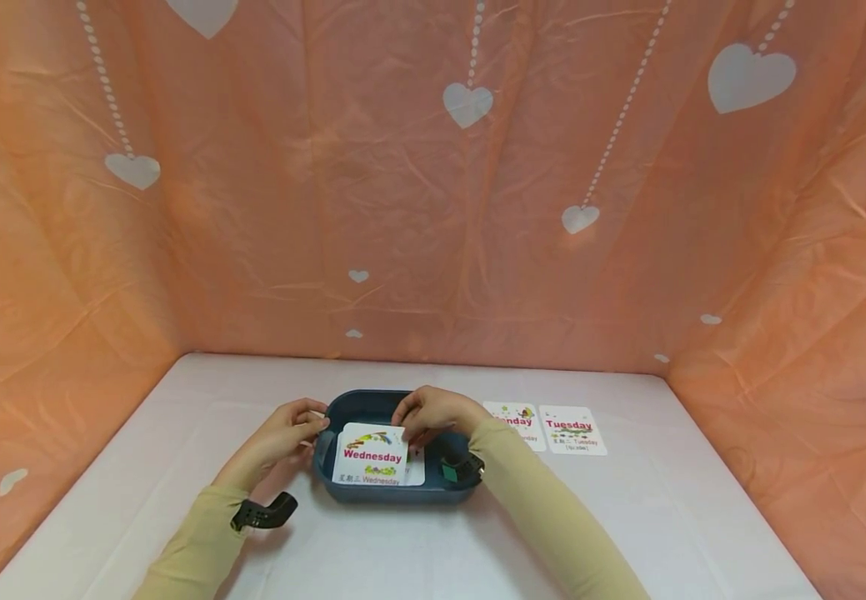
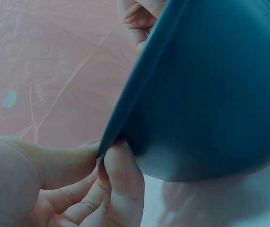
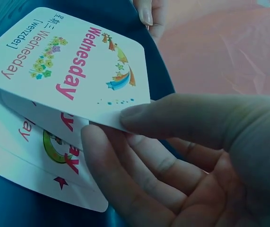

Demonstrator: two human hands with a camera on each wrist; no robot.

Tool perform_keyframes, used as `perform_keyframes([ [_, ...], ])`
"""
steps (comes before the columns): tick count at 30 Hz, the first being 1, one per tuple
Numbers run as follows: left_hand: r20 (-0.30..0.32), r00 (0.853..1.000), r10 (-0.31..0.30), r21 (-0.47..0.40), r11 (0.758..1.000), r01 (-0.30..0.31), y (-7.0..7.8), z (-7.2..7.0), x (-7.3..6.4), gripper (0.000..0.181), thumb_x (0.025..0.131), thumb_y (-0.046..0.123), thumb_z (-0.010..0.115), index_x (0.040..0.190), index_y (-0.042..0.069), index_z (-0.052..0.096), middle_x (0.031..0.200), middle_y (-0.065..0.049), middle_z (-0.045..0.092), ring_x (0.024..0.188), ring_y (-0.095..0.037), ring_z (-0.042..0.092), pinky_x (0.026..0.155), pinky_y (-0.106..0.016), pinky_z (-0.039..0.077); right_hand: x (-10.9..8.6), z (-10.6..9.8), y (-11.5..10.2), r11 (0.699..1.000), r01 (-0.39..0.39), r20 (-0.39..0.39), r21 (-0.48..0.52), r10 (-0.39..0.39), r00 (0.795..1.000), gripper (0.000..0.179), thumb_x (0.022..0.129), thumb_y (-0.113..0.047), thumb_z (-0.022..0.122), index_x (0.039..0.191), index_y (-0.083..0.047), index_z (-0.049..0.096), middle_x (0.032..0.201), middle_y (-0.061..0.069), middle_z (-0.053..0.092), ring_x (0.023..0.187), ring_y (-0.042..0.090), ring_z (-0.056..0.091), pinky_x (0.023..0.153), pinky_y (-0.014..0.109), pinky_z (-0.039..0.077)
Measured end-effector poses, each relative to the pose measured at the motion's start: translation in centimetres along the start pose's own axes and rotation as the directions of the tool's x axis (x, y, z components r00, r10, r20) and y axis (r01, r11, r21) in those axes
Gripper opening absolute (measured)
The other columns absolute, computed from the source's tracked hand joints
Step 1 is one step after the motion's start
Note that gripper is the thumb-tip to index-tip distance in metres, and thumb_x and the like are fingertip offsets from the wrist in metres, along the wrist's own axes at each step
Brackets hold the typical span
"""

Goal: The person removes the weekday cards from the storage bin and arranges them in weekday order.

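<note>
I have one blue tray (image 1: pixel 402 495) on the surface (image 1: pixel 372 550), left hand (image 1: pixel 280 433) pinching its rim. Right hand (image 1: pixel 433 412) pinches the Wednesday card (image 1: pixel 369 446) above at least two cards (image 3: pixel 26 156) inside; two, Monday (image 1: pixel 520 422) and Tuesday (image 1: pixel 573 431), lie outside.

Smooth plastic, stiff paper, wrinkled sheeting.
From where I stand, the blue tub (image 1: pixel 402 495) looks like smooth plastic with a soft sheen; the Wednesday card (image 1: pixel 372 455), Monday card (image 1: pixel 520 423) and Tuesday card (image 1: pixel 573 430) look like stiff, smooth printed paper. The curtain (image 1: pixel 402 208) is thin, creased and faintly glossy, cloth or plastic, I can't tell; the sleeves (image 1: pixel 196 542) are matt cloth, the tabletop (image 1: pixel 372 558) smooth and matt.
</note>
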State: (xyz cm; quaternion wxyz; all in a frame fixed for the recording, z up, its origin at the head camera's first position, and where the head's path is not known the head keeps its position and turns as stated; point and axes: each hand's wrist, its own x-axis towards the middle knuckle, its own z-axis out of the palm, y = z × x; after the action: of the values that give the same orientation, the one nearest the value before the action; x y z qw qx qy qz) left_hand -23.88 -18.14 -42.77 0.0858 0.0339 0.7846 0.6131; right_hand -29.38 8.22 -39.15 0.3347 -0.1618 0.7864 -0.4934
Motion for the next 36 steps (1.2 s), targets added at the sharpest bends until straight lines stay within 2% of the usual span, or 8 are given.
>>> perform_keyframes([
  [7, 0.02, 0.999, 0.025, -0.011, 1.0, -0.025, -0.1, -0.1, 0.0, 0.034, 0.096, 0.01, 0.056, 0.123, -0.008, 0.046, 0.087, -0.013, 0.061, 0.065, -0.017, 0.056, 0.042, -0.024, 0.034, -0.5, -0.8, -0.1, 0.999, 0.04, 0.003, 0.009, -0.04, 0.999, 0.02, 0.079, 0.012, 0.064, 0.097, 0.005, 0.065, 0.087, 0.014, 0.068, 0.071, 0.021, 0.064, 0.071, 0.04, 0.055],
  [13, 0.012, 1.0, 0.013, -0.008, 1.0, -0.012, -0.1, -0.1, 0.0, 0.033, 0.097, 0.01, 0.056, 0.123, -0.008, 0.046, 0.09, -0.014, 0.061, 0.066, -0.016, 0.056, 0.043, -0.024, 0.035, -1.1, -2.0, -0.1, 0.995, 0.083, -0.013, 0.045, -0.083, 0.996, 0.019, 0.082, 0.008, 0.063, 0.101, 0.005, 0.065, 0.093, 0.015, 0.068, 0.08, 0.021, 0.065, 0.074, 0.041, 0.054],
  [20, 0.009, 1.0, 0.007, -0.004, 1.0, -0.007, 0.0, 0.0, 0.0, 0.033, 0.097, 0.01, 0.056, 0.123, -0.007, 0.046, 0.092, -0.016, 0.061, 0.067, -0.017, 0.056, 0.044, -0.024, 0.035, -2.3, -3.6, -0.1, 0.993, 0.102, -0.043, 0.062, -0.099, 0.994, 0.02, 0.087, -0.002, 0.063, 0.106, 0.002, 0.065, 0.099, 0.013, 0.068, 0.086, 0.023, 0.064, 0.078, 0.043, 0.053],
  [28, 0.002, 1.0, -0.009, 0.006, 1.0, 0.009, 0.2, 0.2, 0.0, 0.034, 0.097, 0.009, 0.055, 0.125, -0.007, 0.046, 0.093, -0.016, 0.061, 0.07, -0.018, 0.057, 0.05, -0.025, 0.041, -4.1, -5.4, -0.3, 0.984, 0.149, -0.115, 0.094, -0.138, 0.984, 0.024, 0.089, -0.002, 0.06, 0.112, 0.004, 0.062, 0.099, 0.012, 0.066, 0.088, 0.022, 0.064, 0.08, 0.042, 0.052],
  [36, -0.003, 1.0, -0.015, 0.022, 1.0, 0.015, 0.2, 0.3, -0.2, 0.035, 0.097, 0.01, 0.055, 0.126, -0.007, 0.045, 0.095, -0.017, 0.06, 0.072, -0.02, 0.057, 0.051, -0.027, 0.042, -6.7, -7.9, 0.0, 0.971, 0.2, -0.216, 0.133, -0.168, 0.962, 0.026, 0.091, 0.0, 0.06, 0.115, 0.008, 0.059, 0.103, 0.014, 0.065, 0.093, 0.024, 0.063, 0.084, 0.043, 0.05],
])
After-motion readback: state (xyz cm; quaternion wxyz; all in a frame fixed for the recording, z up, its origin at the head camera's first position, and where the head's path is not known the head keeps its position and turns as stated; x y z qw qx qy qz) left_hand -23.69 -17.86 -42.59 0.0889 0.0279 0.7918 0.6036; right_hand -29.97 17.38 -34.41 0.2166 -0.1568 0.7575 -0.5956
